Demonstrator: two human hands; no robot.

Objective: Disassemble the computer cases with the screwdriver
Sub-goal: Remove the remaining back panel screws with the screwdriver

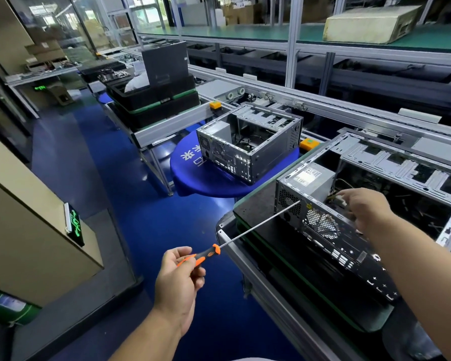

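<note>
The left hand (179, 276) grips the orange and black screwdriver (241, 234), its long thin tip touching the back of the open computer case (331, 230) lying at the worktable's (248, 209) left corner. The right hand (367, 205) reaches inside, pinching a cable plug (341, 199) (white, by the power box). Another open case (250, 142) sits on a round blue stand (193, 175).

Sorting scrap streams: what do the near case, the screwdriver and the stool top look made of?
Near case: looks like bare sheet steel, grey, punched vents, dark rear panel.
Screwdriver: bright metal shaft, likely steel; orange and black handle, probably plastic with rubber, held by the left hand.
Stool top: blue, matte, printed white characters; fabric cover or plastic, unclear.
</note>
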